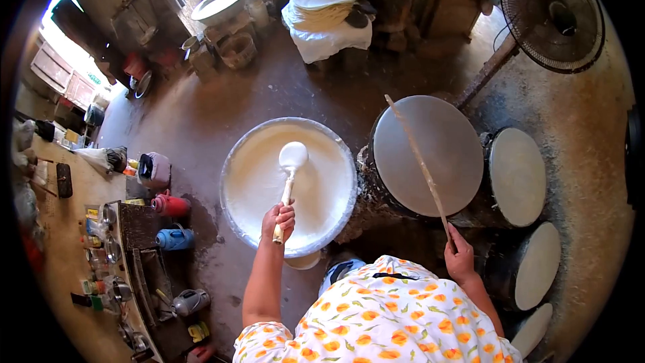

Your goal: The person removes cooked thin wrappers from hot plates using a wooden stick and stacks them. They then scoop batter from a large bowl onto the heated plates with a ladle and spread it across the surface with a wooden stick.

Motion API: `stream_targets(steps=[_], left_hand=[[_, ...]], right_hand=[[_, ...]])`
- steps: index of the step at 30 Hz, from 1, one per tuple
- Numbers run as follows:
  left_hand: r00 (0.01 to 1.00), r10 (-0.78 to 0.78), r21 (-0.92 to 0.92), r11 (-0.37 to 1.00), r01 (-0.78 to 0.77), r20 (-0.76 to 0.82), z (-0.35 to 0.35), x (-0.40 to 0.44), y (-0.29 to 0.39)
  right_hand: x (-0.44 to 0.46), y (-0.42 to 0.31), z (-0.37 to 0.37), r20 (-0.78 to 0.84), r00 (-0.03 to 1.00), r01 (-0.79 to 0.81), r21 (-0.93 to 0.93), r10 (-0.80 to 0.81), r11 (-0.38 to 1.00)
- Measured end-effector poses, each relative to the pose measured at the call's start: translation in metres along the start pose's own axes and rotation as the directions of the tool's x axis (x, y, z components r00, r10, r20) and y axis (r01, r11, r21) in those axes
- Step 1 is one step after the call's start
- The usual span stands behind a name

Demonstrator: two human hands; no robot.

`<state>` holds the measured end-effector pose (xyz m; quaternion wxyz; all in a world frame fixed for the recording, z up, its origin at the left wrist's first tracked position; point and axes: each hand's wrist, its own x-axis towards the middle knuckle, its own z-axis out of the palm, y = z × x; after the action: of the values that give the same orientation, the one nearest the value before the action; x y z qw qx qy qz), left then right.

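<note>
Closest to me is one white shirt (390, 312) printed with orange shapes and green leaves; two forearms reach forward from it. My left grip (281, 220) is closed round the pale handle of one ladle (293, 155), fingers wrapped near its lower end. The ladle's bowl is coated white and sits over the middle of one wide round basin (230, 218) of creamy white liquid. My right grip (459, 252) is pinching the near end of one long thin stick (421, 161), which slants across the biggest round top (447, 141); whether it touches that surface, I cannot tell.

Past that top, curving down my right side, are three smaller round tops (517, 178), making four altogether. One fan (554, 17) stands beyond them. Ahead of me, one stack of pale flat rounds (326, 10), too tightly layered to count, rests on one white cloth (339, 44). Off to my left are two flasks, one red flask (171, 205) and one blue flask (176, 238), with one grey kettle (191, 302) nearer me.
</note>
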<state>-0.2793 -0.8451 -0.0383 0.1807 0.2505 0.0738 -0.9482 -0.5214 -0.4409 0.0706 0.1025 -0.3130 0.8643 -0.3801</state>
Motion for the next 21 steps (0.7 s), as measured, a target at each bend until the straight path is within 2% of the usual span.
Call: stream_targets(steps=[1,4,5,10,13,16,19,21], left_hand=[[0.996,0.017,-0.043,0.999,-0.013,0.089,0.014,-0.012,-0.005],[0.982,0.056,-0.005,0.998,-0.056,0.18,0.051,-0.052,-0.018],[0.953,0.046,-0.006,0.999,-0.046,0.299,0.055,-0.063,-0.021],[0.94,0.129,0.114,0.978,-0.172,0.315,0.095,-0.131,-0.044],[0.942,0.22,0.269,0.919,-0.287,0.255,0.123,-0.165,-0.057],[0.92,0.261,0.333,0.874,-0.354,0.293,0.151,-0.194,-0.066],[0.878,0.348,0.543,0.691,-0.477,0.329,0.19,-0.226,-0.07],[0.849,0.398,0.674,0.522,-0.522,0.349,0.211,-0.241,-0.072]], right_hand=[[0.002,0.001,0.001,-0.001,1.0,0.008,0.01,-0.008,1.0],[0.015,0.002,0.004,-0.012,0.992,0.123,0.066,-0.123,0.99],[0.018,0.003,0.004,0.013,0.99,0.139,0.081,-0.14,0.987],[0.034,0.001,0.006,0.073,0.975,0.194,0.169,-0.209,0.966],[0.041,0.001,0.006,0.089,0.964,0.231,0.176,-0.25,0.957],[0.048,-0.003,0.008,0.114,0.952,0.249,0.248,-0.283,0.936],[0.053,-0.008,0.011,0.093,0.944,0.285,0.259,-0.317,0.923],[0.055,-0.017,0.006,0.251,0.968,-0.062,0.241,0.0,0.968]])
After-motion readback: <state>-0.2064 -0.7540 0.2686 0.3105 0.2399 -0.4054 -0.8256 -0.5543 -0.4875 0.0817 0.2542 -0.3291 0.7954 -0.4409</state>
